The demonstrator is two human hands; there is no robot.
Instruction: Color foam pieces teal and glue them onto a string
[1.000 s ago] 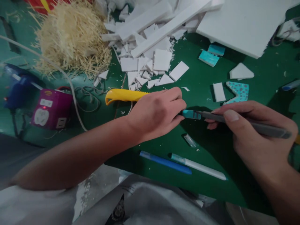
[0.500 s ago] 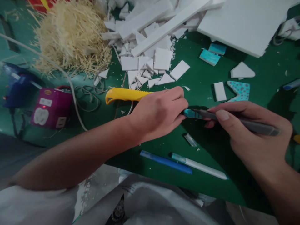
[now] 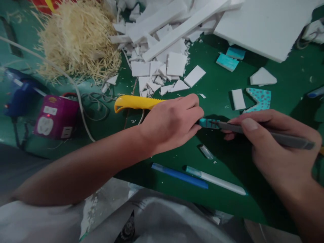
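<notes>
My left hand (image 3: 174,118) is closed, its fingers pinching the left end of a small turquoise foam piece (image 3: 209,124) with dark stripes across it. The part inside my fingers is hidden. In my closed right hand (image 3: 273,141) lies a slim grey marker pen (image 3: 286,139), its tip at the right part of the turquoise piece. Just beyond my left hand rests a yellow-handled saw-like cutter (image 3: 136,102), partly covered by that hand. A turquoise V-shaped piece with grey spots (image 3: 263,98) lies above my right hand, beside a white foam block (image 3: 238,99).
White foam scraps (image 3: 162,67) and a large foam board (image 3: 265,27) cover the far side. Wood shavings (image 3: 78,40), a purple power socket (image 3: 57,116) and a blue glue gun (image 3: 20,91) stand left. A blue pen (image 3: 179,175) and white pen (image 3: 220,181) lie near the front edge.
My right hand and the grey marker have shifted slightly right, showing more of the striped turquoise piece. My left hand stays nearly in place.
</notes>
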